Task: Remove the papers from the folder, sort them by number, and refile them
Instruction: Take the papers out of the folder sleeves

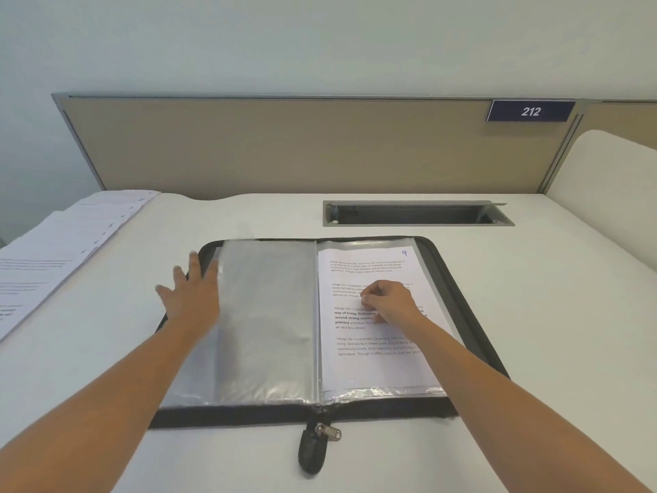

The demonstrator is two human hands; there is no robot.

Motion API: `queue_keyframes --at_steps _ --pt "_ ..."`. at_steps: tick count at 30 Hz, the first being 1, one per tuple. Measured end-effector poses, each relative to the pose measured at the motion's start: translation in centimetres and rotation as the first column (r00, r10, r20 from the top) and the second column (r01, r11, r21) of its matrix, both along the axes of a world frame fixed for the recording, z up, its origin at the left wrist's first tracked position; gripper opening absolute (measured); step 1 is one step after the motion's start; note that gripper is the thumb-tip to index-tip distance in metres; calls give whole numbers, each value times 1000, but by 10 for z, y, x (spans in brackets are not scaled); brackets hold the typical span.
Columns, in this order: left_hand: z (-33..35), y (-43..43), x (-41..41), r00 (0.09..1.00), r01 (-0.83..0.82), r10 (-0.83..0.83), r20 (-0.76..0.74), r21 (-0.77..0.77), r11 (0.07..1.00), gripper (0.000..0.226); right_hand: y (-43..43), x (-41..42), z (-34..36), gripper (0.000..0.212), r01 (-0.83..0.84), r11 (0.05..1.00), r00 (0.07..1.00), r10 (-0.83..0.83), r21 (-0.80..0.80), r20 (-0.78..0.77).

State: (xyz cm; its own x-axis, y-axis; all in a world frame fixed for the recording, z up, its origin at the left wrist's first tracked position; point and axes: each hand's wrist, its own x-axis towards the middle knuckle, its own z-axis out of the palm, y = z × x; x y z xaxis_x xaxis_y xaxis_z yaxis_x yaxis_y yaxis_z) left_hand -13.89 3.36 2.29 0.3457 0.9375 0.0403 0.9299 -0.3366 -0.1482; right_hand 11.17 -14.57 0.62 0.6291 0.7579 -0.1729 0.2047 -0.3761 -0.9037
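Note:
A black zip folder (pixel 458 290) lies open on the white desk. Its left side shows empty clear plastic sleeves (pixel 266 314). In the right sleeve sits a printed paper (pixel 369 361) marked with a handwritten 9 at its top right corner. My left hand (pixel 193 290) lies flat with spread fingers on the folder's left edge and the sleeves. My right hand (pixel 385 300) rests on the middle of the numbered paper with its fingers curled, the fingertips pinching at the sleeve. Several printed papers (pixel 60 243) lie fanned out at the desk's left edge.
A recessed cable tray (pixel 416 213) is set into the desk behind the folder. A beige partition (pixel 302 147) with a sign reading 212 closes the back. The folder's zip pull (pixel 320 439) hangs over the desk near me.

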Motion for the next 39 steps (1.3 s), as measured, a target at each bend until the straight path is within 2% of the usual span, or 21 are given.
queue_keyframes --at_steps 3,6,10,15,18,22,27,33,39 --pt "3 6 0 998 8 -13 57 86 996 78 2 3 0 17 2 998 996 4 -60 91" --pt "-1 3 13 986 117 -124 112 69 991 67 5 11 -1 13 13 995 982 5 -95 191" --pt "-11 -9 50 957 233 -223 187 -31 972 50 10 28 1 9 44 994 950 -11 -99 312" --pt "-21 -21 102 845 445 -361 396 -145 884 51 20 61 5 21 58 990 885 10 -130 466" --pt "-26 -22 124 790 549 -421 446 -207 810 55 27 79 3 30 69 976 840 55 -207 539" --pt "-31 -13 144 786 593 -486 383 -242 768 60 38 95 1 42 88 953 822 96 -291 562" --pt "-35 1 163 776 613 -505 378 -259 746 59 53 110 2 53 51 941 819 151 -334 553" --pt "-50 4 167 740 642 -554 381 -155 751 58 62 126 0 60 38 914 832 196 -404 520" --pt "-58 7 167 725 633 -540 428 -103 767 58 64 126 -4 53 51 961 815 118 -273 568"
